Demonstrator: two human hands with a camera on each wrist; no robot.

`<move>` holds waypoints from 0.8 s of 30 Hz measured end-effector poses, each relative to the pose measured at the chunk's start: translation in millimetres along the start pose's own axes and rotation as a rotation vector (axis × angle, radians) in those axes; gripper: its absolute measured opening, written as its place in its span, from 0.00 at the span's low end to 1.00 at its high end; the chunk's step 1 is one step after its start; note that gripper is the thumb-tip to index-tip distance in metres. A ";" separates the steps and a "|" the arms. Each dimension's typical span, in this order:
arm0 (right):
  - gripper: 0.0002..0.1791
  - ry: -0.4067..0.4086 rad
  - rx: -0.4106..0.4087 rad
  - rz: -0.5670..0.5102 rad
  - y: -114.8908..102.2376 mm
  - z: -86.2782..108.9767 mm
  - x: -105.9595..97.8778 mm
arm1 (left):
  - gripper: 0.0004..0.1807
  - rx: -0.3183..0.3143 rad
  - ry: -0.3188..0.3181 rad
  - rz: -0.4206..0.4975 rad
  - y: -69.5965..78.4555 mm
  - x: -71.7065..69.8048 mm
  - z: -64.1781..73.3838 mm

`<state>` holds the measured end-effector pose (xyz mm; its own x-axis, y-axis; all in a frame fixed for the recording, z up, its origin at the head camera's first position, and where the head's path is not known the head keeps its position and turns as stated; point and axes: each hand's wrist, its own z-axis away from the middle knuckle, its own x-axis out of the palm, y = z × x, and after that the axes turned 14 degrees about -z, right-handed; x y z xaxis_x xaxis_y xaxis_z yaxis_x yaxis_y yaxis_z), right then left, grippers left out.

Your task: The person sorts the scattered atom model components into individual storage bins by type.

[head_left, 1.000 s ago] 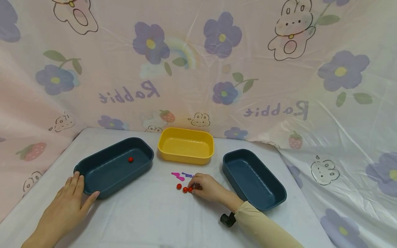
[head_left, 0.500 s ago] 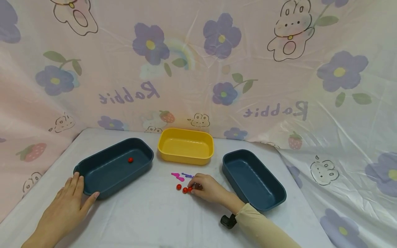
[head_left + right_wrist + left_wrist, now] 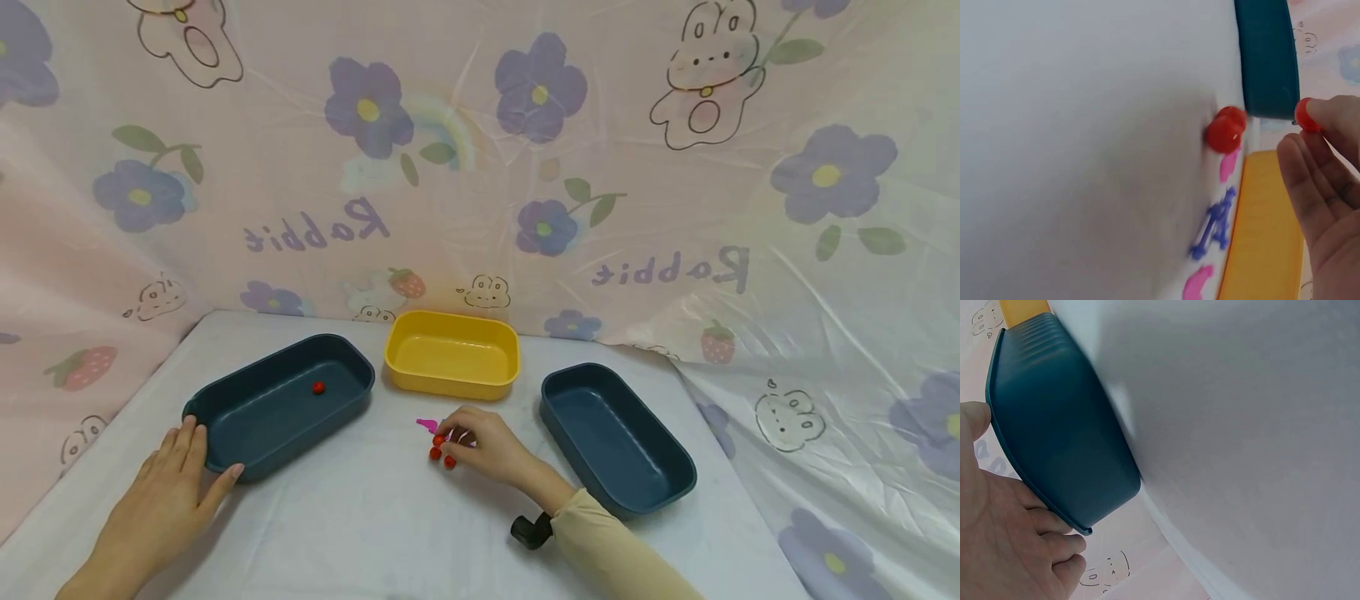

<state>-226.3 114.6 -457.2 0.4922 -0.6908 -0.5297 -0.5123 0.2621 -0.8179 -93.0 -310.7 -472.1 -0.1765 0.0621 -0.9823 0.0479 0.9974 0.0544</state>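
Observation:
My right hand [image 3: 491, 446] pinches a red bead [image 3: 1307, 115] between thumb and fingertip, lifted off the cloth. Just below it, two more red beads [image 3: 1224, 134] lie on the white table. Beyond them are a small pink piece [image 3: 427, 424], a second pink piece [image 3: 1197, 282] and slim purple pieces [image 3: 1215, 225], mostly covered by the hand in the head view. At the left, my left hand [image 3: 153, 500] rests with extended fingers on the near end of a dark teal tray [image 3: 258, 421]. One red bead [image 3: 318, 388] sits inside that tray.
A yellow tray [image 3: 453, 385] stands at the back centre. Another dark teal tray [image 3: 618, 442] stands at the right, beside my right forearm. Beneath the right sleeve shows a black object [image 3: 531, 531]. Patterned cloth [image 3: 450, 183] hangs behind the table.
My right hand has picked up a red bead from the table and moved slightly left and up with it. The left hand stays on the tray.

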 end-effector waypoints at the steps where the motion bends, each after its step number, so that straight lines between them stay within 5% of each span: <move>1: 0.10 0.006 -0.004 -0.016 -0.1 -2.9 1.8 | 0.48 -0.001 0.000 0.000 0.2 -0.1 0.0; 24: 0.11 0.132 -0.067 -0.195 -27.6 -83.4 28.7 | 0.47 0.006 0.031 -0.010 -0.5 2.3 2.4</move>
<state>-256.7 31.4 -431.0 0.4924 -0.8072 -0.3255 -0.4645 0.0725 -0.8826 -91.1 -311.2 -474.8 -0.2072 0.0530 -0.9769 0.0521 0.9977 0.0431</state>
